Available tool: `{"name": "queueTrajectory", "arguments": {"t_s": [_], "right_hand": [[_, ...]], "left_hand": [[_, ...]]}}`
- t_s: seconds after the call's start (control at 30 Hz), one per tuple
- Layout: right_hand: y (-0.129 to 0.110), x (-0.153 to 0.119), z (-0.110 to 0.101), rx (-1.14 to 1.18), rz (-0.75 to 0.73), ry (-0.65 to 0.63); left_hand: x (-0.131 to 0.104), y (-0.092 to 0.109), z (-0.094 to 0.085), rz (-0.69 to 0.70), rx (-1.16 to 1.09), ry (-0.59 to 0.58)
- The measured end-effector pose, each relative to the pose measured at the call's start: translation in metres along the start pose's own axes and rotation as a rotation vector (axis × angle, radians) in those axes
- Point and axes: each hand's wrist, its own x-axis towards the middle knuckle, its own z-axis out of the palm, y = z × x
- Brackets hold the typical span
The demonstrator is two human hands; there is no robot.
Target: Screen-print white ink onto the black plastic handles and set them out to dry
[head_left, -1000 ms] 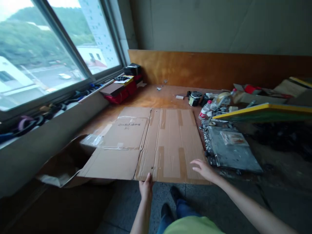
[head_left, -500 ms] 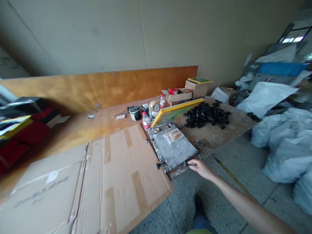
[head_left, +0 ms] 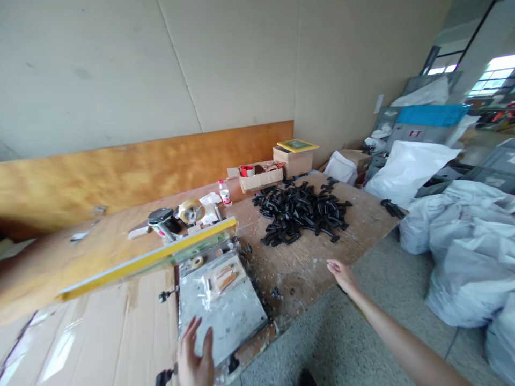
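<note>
My left hand [head_left: 196, 354] is held over the near left corner of a flat grey metal plate [head_left: 237, 316], thumb and fingers apart and nothing in it. My right hand [head_left: 343, 276] reaches over the table's front edge with its fingers stretched to the left; no object shows in it. Beyond it lies a heap of black plastic parts [head_left: 306, 209]. A yellow-edged screen frame [head_left: 161, 254] is tilted up behind the plate. On the plate rests a clear plastic packet with brown pieces [head_left: 225, 277]. A roll of tape [head_left: 197, 262] sits near the plate's back edge.
Flattened cardboard [head_left: 96, 332] covers the table at left. Behind stand a black-lidded can [head_left: 161, 220], a large tape roll [head_left: 191, 211], a bottle [head_left: 225, 194] and an open carton [head_left: 261, 179]. Full white sacks [head_left: 466, 268] stand on the floor at right.
The view has swung right and come closer to the plate. My left hand has come into view. My right hand has left the plate's front corner and moved toward the black heap.
</note>
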Motion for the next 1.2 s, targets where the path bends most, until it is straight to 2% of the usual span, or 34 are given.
{"name": "queueTrajectory", "arguments": {"t_s": [0.1, 0.17, 0.23, 0.33, 0.4, 0.57, 0.7, 0.8, 0.9, 0.97, 1.03, 1.1, 1.2], "right_hand": [[0.007, 0.041, -0.009, -0.012, 0.027, 0.097], [0.011, 0.063, -0.014, -0.030, 0.041, 0.151], [0.018, 0.084, -0.022, -0.048, 0.058, 0.189], [0.033, 0.123, -0.040, -0.080, 0.088, 0.225], [0.049, 0.159, -0.057, -0.103, 0.103, 0.257], [0.099, 0.276, -0.099, -0.174, 0.140, 0.392], [0.142, 0.366, -0.127, -0.219, 0.114, 0.492], [0.169, 0.421, -0.142, -0.234, 0.101, 0.564], [0.181, 0.463, -0.143, -0.232, 0.092, 0.597], [0.177, 0.483, -0.131, -0.197, 0.051, 0.574], [0.161, 0.494, -0.108, -0.109, 0.006, 0.493], [0.138, 0.497, -0.078, 0.084, -0.023, 0.378], [0.104, 0.485, -0.033, 0.460, -0.005, 0.281]], "left_hand": [[0.001, 0.024, 0.084, 0.056, -0.059, -0.372], [0.007, 0.033, 0.136, 0.067, -0.052, -0.514], [0.019, 0.042, 0.183, 0.089, -0.034, -0.596], [0.052, 0.061, 0.251, 0.179, 0.014, -0.665], [0.082, 0.079, 0.298, 0.262, 0.077, -0.687], [0.165, 0.133, 0.426, 0.426, 0.320, -0.671], [0.221, 0.172, 0.535, 0.487, 0.475, -0.709], [0.255, 0.188, 0.615, 0.473, 0.550, -0.759], [0.279, 0.188, 0.687, 0.442, 0.636, -0.847], [0.288, 0.180, 0.726, 0.416, 0.692, -0.924], [0.290, 0.168, 0.752, 0.390, 0.747, -1.004], [0.288, 0.156, 0.764, 0.375, 0.794, -1.068], [0.282, 0.146, 0.760, 0.378, 0.837, -1.103]]}}
